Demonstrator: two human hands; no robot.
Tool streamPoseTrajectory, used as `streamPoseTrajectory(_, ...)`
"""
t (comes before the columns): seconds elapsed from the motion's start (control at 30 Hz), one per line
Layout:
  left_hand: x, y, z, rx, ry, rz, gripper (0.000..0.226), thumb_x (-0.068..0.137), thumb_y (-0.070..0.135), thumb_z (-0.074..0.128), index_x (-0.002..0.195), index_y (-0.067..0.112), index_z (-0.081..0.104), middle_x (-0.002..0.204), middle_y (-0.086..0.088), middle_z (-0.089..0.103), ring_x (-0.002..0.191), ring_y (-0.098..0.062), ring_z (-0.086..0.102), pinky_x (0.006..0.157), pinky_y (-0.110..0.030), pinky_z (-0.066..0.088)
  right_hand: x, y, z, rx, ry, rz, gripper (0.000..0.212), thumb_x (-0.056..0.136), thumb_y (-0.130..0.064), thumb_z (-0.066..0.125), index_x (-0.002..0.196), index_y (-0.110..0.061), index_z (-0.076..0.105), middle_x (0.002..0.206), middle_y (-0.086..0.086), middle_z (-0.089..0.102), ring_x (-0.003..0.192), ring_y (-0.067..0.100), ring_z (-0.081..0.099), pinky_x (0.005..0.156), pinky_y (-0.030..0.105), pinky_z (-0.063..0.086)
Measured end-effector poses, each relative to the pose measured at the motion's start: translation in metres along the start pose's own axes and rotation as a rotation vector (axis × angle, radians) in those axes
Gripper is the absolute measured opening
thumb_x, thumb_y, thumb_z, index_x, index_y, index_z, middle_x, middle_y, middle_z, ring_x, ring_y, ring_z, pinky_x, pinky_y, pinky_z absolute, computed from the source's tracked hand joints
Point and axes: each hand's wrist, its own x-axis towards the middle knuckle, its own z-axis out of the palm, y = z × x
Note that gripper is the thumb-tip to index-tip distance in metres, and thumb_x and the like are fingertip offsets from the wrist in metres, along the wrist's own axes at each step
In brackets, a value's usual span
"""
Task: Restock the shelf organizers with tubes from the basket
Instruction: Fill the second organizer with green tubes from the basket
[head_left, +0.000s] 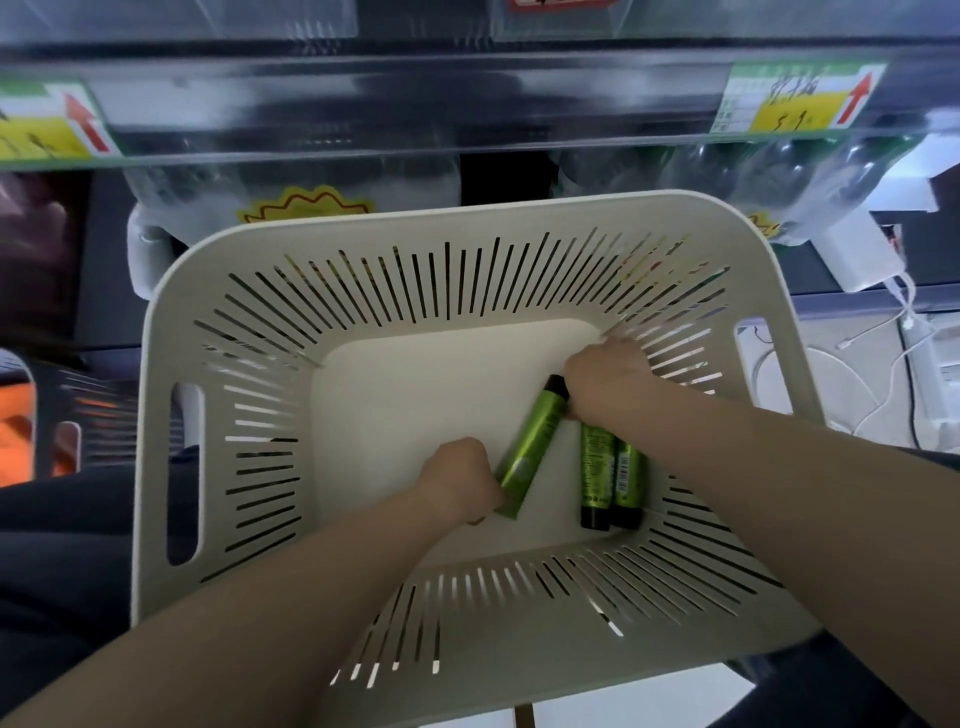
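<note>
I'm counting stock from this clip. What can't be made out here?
Head view:
- Right hand: its fingers curl underneath, so what they grip is hidden.
- Two tubes beside the basket wall: top ends covered by the right wrist.
- Tilted tube: its flat end partly covered by the left hand gripping it.
- Price tag: print blurred.
- Shelf organizers: cut off by the top edge, contents unseen.

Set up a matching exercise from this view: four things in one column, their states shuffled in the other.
Things:
1. slanted tube
2. pair of tubes
3. left hand
4. basket

States:
A. cream, with slotted walls
B. black caps at the near end
C. grips a crimped tube end
D. black cap at the far end

Pairs: 1-D, 2-B, 3-C, 4-A
</note>
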Motion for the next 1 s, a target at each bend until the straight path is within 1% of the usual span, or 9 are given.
streamPoseTrajectory(0.1, -0.002, -0.003, -0.006, -0.021, 0.021, -0.022, 0.027, 0.077, 0.016, 0.063, 0.055, 0.012, 0.049, 0.052, 0.0, 0.051, 0.044, -0.01, 0.046, 0.046, -0.021, 0.04, 0.002, -0.003, 0.001, 0.02, -0.02, 0.045, 0.031, 0.09, -0.027, 0.052, 0.117, -0.012, 0.056, 0.12, 0.007, 0.055, 0.114, 0.026, 0.048, 0.093, 0.033, 0.035)
streamPoseTrajectory(0.2, -0.005, -0.005, -0.013, -0.067, 0.031, -0.014, 0.016, 0.077, 0.018, 0.066, 0.067, 0.006, 0.063, 0.061, -0.004, 0.06, 0.054, -0.014, 0.054, 0.059, -0.025, 0.048, 0.004, -0.007, 0.002, 0.056, -0.036, 0.076, 0.032, 0.086, -0.024, 0.055, 0.116, -0.012, 0.056, 0.119, 0.007, 0.054, 0.115, 0.025, 0.047, 0.094, 0.033, 0.035)
streamPoseTrajectory(0.27, -0.008, -0.005, -0.018, -0.095, 0.064, 0.007, 0.015, 0.076, 0.018, 0.067, 0.079, 0.003, 0.07, 0.069, -0.006, 0.064, 0.064, -0.018, 0.059, 0.062, -0.026, 0.049, 0.004, -0.009, 0.002, 0.079, -0.052, 0.087, 0.028, 0.084, -0.024, 0.056, 0.11, -0.013, 0.057, 0.11, 0.006, 0.055, 0.111, 0.025, 0.049, 0.089, 0.032, 0.037)
streamPoseTrajectory(0.4, -0.015, -0.007, -0.027, -0.133, 0.17, 0.06, 0.005, 0.076, 0.017, 0.067, 0.078, 0.012, 0.068, 0.081, -0.009, 0.069, 0.078, -0.022, 0.063, 0.064, -0.026, 0.048, 0.003, -0.006, -0.001, 0.17, -0.069, 0.088, 0.011, 0.084, -0.023, 0.056, 0.086, -0.014, 0.051, 0.077, 0.002, 0.044, 0.091, 0.021, 0.053, 0.072, 0.03, 0.038)
streamPoseTrajectory(0.5, -0.019, -0.009, -0.031, -0.172, 0.272, 0.082, 0.004, 0.078, 0.018, 0.066, 0.078, 0.018, 0.062, 0.087, -0.006, 0.069, 0.085, -0.022, 0.063, 0.068, -0.028, 0.049, 0.001, -0.005, 0.0, 0.247, -0.073, 0.09, 0.018, 0.084, -0.023, 0.057, 0.074, -0.013, 0.045, 0.072, 0.001, 0.043, 0.077, 0.018, 0.048, 0.065, 0.029, 0.041)
streamPoseTrajectory(0.67, -0.022, -0.012, -0.037, -0.194, 0.382, 0.136, 0.009, 0.078, 0.018, 0.067, 0.076, 0.022, 0.059, 0.085, -0.002, 0.068, 0.084, -0.02, 0.062, 0.069, -0.028, 0.049, -0.004, 0.0, -0.001, 0.35, -0.04, 0.112, 0.016, 0.084, -0.018, 0.054, 0.072, -0.012, 0.046, 0.072, 0.002, 0.044, 0.074, 0.017, 0.049, 0.063, 0.028, 0.044)
streamPoseTrajectory(0.77, -0.025, -0.014, -0.039, -0.196, 0.459, 0.167, 0.011, 0.079, 0.019, 0.067, 0.077, 0.025, 0.059, 0.08, 0.004, 0.064, 0.078, -0.016, 0.059, 0.058, -0.024, 0.042, -0.006, 0.001, -0.003, 0.422, -0.028, 0.127, 0.008, 0.084, -0.013, 0.053, 0.08, -0.01, 0.048, 0.072, 0.004, 0.042, 0.077, 0.018, 0.05, 0.064, 0.028, 0.045)
streamPoseTrajectory(0.9, -0.031, -0.017, -0.044, -0.221, 0.551, 0.186, 0.013, 0.078, 0.019, 0.069, 0.076, 0.028, 0.06, 0.075, 0.009, 0.06, 0.067, -0.006, 0.052, 0.051, -0.013, 0.034, -0.013, 0.002, -0.004, 0.497, -0.013, 0.139, 0.006, 0.084, -0.01, 0.053, 0.083, -0.01, 0.048, 0.069, 0.004, 0.04, 0.078, 0.019, 0.049, 0.048, 0.024, 0.039)
streamPoseTrajectory(1.0, -0.037, -0.018, -0.05, -0.223, 0.601, 0.185, 0.015, 0.078, 0.016, 0.067, 0.074, 0.029, 0.061, 0.071, 0.014, 0.058, 0.063, 0.001, 0.05, 0.049, -0.01, 0.032, -0.017, 0.004, -0.004, 0.599, -0.001, 0.161, 0.005, 0.084, -0.007, 0.053, 0.08, -0.007, 0.049, 0.075, 0.005, 0.047, 0.08, 0.021, 0.052, 0.046, 0.024, 0.036)
